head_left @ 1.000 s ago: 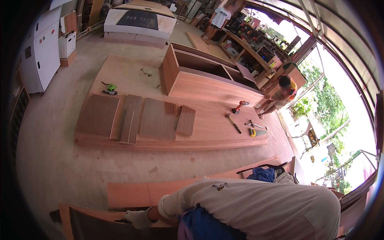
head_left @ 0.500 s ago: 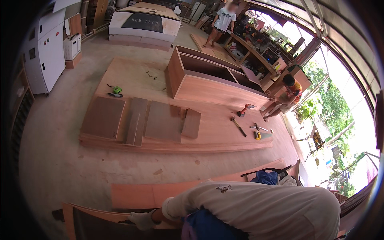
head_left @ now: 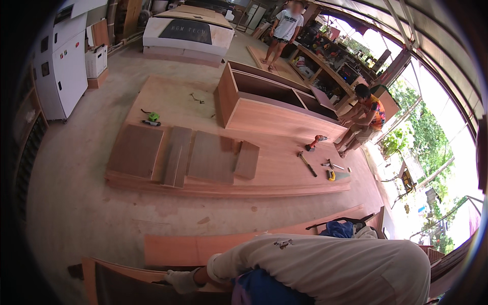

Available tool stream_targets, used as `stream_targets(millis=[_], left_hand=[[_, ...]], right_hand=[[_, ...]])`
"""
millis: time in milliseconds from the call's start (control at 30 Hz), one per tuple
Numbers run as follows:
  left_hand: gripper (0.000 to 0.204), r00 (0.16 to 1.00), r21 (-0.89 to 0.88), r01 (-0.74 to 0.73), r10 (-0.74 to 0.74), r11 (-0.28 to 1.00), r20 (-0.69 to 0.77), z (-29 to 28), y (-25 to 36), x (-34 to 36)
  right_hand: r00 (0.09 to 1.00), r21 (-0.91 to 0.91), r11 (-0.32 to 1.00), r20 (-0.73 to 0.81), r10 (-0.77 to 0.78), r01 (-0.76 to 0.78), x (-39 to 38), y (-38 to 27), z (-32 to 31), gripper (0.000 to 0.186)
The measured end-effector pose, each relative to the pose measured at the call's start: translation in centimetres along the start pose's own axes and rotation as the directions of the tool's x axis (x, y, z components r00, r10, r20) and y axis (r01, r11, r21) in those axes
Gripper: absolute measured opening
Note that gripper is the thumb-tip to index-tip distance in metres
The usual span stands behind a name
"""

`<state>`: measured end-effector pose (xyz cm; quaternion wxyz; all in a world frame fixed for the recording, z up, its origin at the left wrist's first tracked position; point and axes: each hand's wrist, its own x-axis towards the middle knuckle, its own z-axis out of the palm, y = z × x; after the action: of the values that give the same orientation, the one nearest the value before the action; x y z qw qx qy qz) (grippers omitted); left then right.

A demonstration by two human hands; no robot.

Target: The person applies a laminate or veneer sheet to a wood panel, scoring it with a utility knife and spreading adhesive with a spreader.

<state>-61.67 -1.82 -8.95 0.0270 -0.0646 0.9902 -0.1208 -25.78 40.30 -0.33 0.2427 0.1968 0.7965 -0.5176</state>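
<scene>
The left grip and the right grip are both out of view, so I cannot tell whether either is apart, together or clamped on anything. From left to right, a dark-faced board is just beside the person's socked foot; its place against the hidden grip cannot be told. Brown panels and a green tape measure lie on a large wooden panel, well left of a crouching co-worker's hands. The long open cabinet, with at least 2 openings showing, rests on that panel, outside any visible grip; its right end is near those hands, contact too small to tell. A hammer, a red drill and a yellow-handled saw lie nearer the person than those hands.
</scene>
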Motion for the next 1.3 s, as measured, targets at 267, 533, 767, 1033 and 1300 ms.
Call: stream_targets(millis=[267, 533, 767, 1033, 1300], left_hand=[[0.075, 0.872, -0.078, -0.351, 0.296, 0.933, -0.389, -6.3, 10.4, -8.0], [0.093, 0.859, -0.149, -0.511, 0.505, 0.847, -0.077, -11.5, 20.6, -14.0], [0.092, 0.905, -0.163, -0.388, 0.409, 0.907, 0.120, -11.8, 25.1, -13.8], [0.079, 0.893, -0.011, -0.399, 0.391, 0.917, 0.224, -14.3, 27.6, -15.3], [0.074, 0.940, 0.024, -0.327, 0.322, 0.945, 0.116, -9.6, 24.5, -11.8]], right_hand=[[0.999, 0.050, 0.999, -0.030, 0.022, -0.021, -0.1, 0.3, 0.1, 0.042], [0.997, 0.014, 0.997, -0.016, 0.073, -0.073, -1.0, 1.3, -0.2, 0.043], [0.996, 0.141, 0.986, 0.030, 0.083, -0.087, -4.6, -2.0, -2.9, 0.044], [0.993, 0.023, 0.993, -0.031, -0.115, 0.116, -3.3, 1.9, -1.1, 0.030], [0.994, 0.893, 0.446, 0.090, -0.060, -0.054, -0.1, 5.2, -1.1, 0.018]])
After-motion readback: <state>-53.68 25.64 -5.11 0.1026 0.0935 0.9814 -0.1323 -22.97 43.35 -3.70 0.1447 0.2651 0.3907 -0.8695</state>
